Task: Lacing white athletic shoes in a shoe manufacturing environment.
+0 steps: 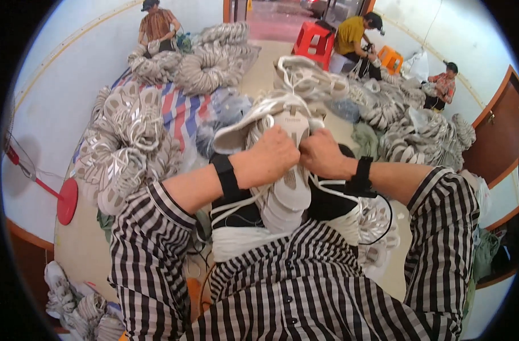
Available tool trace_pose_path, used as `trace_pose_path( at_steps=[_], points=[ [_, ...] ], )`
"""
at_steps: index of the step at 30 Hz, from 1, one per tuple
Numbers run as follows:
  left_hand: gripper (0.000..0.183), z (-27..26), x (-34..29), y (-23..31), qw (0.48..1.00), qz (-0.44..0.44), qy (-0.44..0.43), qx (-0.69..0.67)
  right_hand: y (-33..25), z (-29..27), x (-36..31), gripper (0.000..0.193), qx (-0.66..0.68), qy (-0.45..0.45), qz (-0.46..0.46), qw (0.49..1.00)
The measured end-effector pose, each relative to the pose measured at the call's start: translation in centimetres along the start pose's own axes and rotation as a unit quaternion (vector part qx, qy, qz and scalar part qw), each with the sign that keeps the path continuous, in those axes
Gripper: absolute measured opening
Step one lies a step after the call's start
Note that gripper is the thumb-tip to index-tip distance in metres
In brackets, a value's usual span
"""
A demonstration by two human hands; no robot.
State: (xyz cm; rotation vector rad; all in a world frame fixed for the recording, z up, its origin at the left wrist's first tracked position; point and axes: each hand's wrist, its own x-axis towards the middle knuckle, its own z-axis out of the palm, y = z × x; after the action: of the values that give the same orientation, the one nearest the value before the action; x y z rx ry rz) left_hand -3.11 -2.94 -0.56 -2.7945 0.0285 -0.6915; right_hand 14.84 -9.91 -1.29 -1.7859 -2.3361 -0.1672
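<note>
Hands (272, 154) (324, 153) curled, nearly meeting, at shoe upper (288, 126)

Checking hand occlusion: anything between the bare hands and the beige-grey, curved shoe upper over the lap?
Nothing visible: the bare left hand and bare right hand are both up against the beige-grey, curved shoe upper. Black wristbands sit back on the wrists, not between; exact finger grip is hidden.

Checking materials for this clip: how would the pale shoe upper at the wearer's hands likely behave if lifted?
The shoe upper would probably flop, since its collar spreads and curves outward. It looks light for its size: thin-walled, with no sole visible. It might catch on its neighbours, as similar uppers lie layered close against it.
</note>
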Motion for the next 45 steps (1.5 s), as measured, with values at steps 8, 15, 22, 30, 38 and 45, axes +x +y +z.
trace_pose_path(
  at_steps=[8, 15, 22, 30, 38, 45],
  points=[
    [0.012, -1.7, 1.3, 0.7, 0.988, -0.057, -0.141, -0.001, -0.2, -0.7, 0.1, 0.017, 0.213, 0.101, 0.08, 0.968],
    [0.021, -3.5, 2.6, 0.0, 0.923, -0.168, -0.343, -0.037, -1.3, -1.1, 0.1, 0.017, 0.438, 0.109, 0.003, 0.892],
    [0.021, -2.9, 4.0, 0.6, 0.883, -0.277, -0.379, 0.007, -1.1, 0.1, 0.2, 0.017, 0.529, 0.123, -0.016, 0.84],
    [0.028, -2.7, 5.1, 0.9, 0.835, -0.363, -0.414, 0.004, -0.5, 1.9, -0.4, 0.018, 0.527, 0.174, -0.098, 0.826],
    [0.035, -1.9, 3.9, 0.4, 0.838, -0.379, -0.392, -0.016, -0.7, 2.9, 0.2, 0.018, 0.522, 0.219, -0.09, 0.82],
    [0.02, -1.3, 0.7, 0.6, 0.928, -0.333, -0.161, -0.051, -1.4, 2.6, 0.3, 0.019, 0.531, 0.199, -0.056, 0.822]
  ],
)
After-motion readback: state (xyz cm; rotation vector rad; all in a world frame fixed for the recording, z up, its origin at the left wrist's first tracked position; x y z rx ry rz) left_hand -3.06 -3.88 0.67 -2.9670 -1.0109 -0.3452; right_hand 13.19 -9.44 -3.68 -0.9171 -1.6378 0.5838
